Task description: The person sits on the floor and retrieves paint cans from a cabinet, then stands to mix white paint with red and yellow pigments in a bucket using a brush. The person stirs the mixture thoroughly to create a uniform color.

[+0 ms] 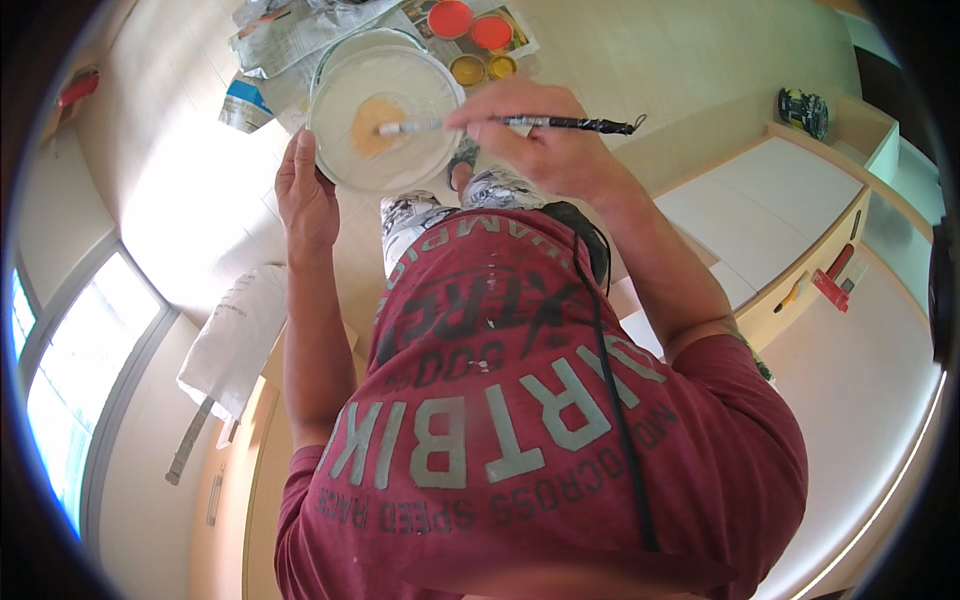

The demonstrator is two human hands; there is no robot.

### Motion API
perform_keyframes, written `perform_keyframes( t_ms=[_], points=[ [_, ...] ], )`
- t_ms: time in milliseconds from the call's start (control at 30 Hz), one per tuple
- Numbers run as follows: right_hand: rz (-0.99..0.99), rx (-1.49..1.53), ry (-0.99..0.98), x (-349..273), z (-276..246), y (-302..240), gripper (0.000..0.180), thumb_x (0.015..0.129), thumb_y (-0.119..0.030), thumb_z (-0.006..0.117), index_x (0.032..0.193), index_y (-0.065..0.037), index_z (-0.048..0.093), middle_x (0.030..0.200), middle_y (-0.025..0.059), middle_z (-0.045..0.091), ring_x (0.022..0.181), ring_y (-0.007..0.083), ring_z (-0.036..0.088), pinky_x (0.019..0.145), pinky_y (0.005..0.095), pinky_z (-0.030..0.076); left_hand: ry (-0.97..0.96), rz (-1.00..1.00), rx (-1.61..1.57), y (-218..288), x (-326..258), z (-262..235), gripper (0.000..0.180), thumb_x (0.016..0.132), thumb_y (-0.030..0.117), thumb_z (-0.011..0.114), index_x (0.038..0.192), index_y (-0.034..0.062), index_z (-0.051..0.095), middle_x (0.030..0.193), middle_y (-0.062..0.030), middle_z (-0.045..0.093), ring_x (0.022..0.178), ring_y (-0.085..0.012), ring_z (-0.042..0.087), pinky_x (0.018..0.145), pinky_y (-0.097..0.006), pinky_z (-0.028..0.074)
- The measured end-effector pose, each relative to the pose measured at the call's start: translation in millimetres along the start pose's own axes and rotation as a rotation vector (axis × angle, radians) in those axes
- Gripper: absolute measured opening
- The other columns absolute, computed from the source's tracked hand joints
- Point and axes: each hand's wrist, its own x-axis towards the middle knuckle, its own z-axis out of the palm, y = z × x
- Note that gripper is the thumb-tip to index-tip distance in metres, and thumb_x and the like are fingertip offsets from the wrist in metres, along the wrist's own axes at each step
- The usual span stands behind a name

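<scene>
My left hand (pixel 308 190) grips the left edge of a round, translucent whitish plastic lid or shallow dish (pixel 425 150); the thumb shows at its rim, while the other fingers are mostly hidden. A yellow-orange patch of paint-like stuff (pixel 368 140) lies near the middle of it. My right hand (pixel 540 135) is closed around a thin paintbrush (pixel 585 124) with a dark handle ending in a small loop. Its pale tip points left and meets the patch, somewhat blurred.
Behind the dish shows the rim of another round container (pixel 372 40). Newspaper (pixel 300 40) on the floor bears red-orange pots (pixel 450 18) and yellowish pots (pixel 467 70). At right, a cabinet top (pixel 750 220) holds a red-handled tool (pixel 832 285). A dark can (pixel 803 112) stands beyond.
</scene>
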Motion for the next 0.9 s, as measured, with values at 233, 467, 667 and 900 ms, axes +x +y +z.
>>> perform_keyframes(
  t_ms=[233, 467, 667, 900],
  points=[
    [-0.163, -0.096, 0.001, 5, 3, 6, 0.017, 0.093, -0.01, 0.068, 0.101, -0.005, 0.081, 0.09, 0.0083, 0.075, 0.088, 0.0211, 0.068, 0.08, 0.037, 0.054, -0.006, 0.0, 0.055, 0, 2, -3, 0.04, 0.113, 0.029, 0.057, 0.137, -0.0018, 0.065, 0.13, -0.0095, 0.074, 0.116, -0.0154, 0.071, 0.101, -0.031, 0.057],
    [-0.049, -0.103, -0.03, -1, -8, -1, 0.016, 0.094, -0.005, 0.065, 0.101, -0.001, 0.079, 0.098, 0.0084, 0.076, 0.093, 0.0198, 0.067, 0.084, 0.034, 0.053, 0.023, 0.002, 0.005, -1, 0, -1, 0.038, 0.113, 0.026, 0.058, 0.137, -0.0033, 0.065, 0.125, -0.0096, 0.074, 0.112, -0.015, 0.071, 0.097, -0.029, 0.058],
    [-0.089, -0.081, -0.01, -5, -12, 4, 0.016, 0.092, -0.006, 0.066, 0.099, -0.001, 0.08, 0.093, 0.0089, 0.077, 0.087, 0.0205, 0.069, 0.08, 0.0341, 0.055, 0.041, 0.006, 0.013, -3, 0, 3, 0.038, 0.113, 0.026, 0.058, 0.137, -0.003, 0.065, 0.124, -0.0094, 0.075, 0.11, -0.0149, 0.071, 0.095, -0.03, 0.058],
    [-0.034, -0.061, -0.026, -8, -6, -5, 0.017, 0.093, -0.004, 0.065, 0.102, -0.002, 0.08, 0.096, 0.0082, 0.075, 0.09, 0.0194, 0.067, 0.083, 0.0334, 0.054, 0.043, 0.02, -0.002, -3, -2, 6, 0.038, 0.113, 0.026, 0.059, 0.136, -0.003, 0.066, 0.124, -0.0092, 0.075, 0.109, -0.0145, 0.071, 0.094, -0.03, 0.058]
  ],
)
